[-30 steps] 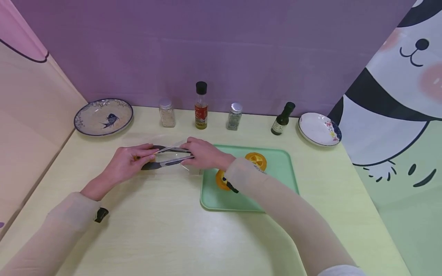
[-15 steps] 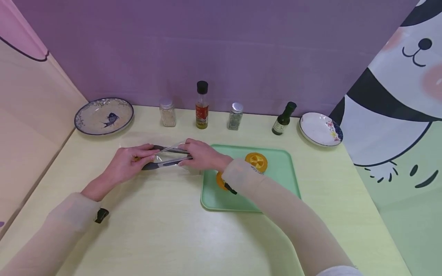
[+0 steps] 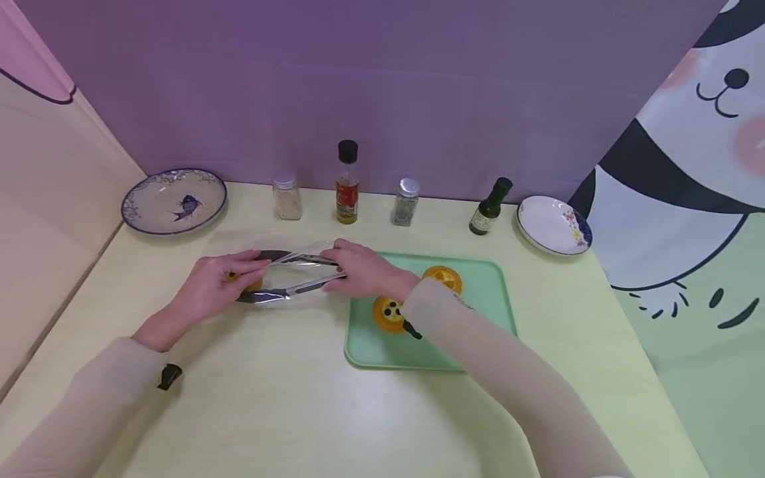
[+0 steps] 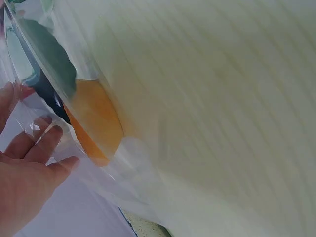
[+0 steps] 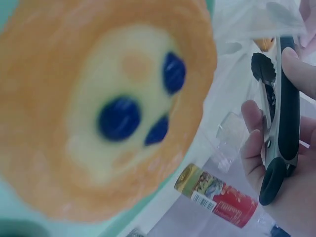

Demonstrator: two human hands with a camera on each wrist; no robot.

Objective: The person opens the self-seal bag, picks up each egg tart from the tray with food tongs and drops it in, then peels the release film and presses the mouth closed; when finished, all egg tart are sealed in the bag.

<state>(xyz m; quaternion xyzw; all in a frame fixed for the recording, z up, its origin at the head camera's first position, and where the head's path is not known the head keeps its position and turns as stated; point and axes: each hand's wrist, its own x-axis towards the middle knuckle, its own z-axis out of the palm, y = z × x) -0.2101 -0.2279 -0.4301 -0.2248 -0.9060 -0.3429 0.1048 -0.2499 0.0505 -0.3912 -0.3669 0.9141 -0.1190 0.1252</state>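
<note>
The left hand pinches a clear plastic bag with thumb and fingers, over the left half of the table, toward its far edge. The right hand grips a pair of tongs near the hinge, beside the left edge of a green tray; the arms of the tongs are spread and their dark ends point toward the left hand. An orange pastry sits between those ends, half hidden by the left hand, and its orange side shows through the film — whether the bag encloses it wholly, I cannot tell.

The tray lies right of the tongs. A blueberry-topped tart rests near its left edge and a second tart toward its far edge; the right sleeve passes above the tray and across its near edge.

Along the table's far edge, from left to right, stand a jar with pinkish contents, a red-labelled bottle, a jar with grey-green contents and a small dark bottle. A fish-painted plate occupies the far left corner — a flowered dish, the far right.
</note>
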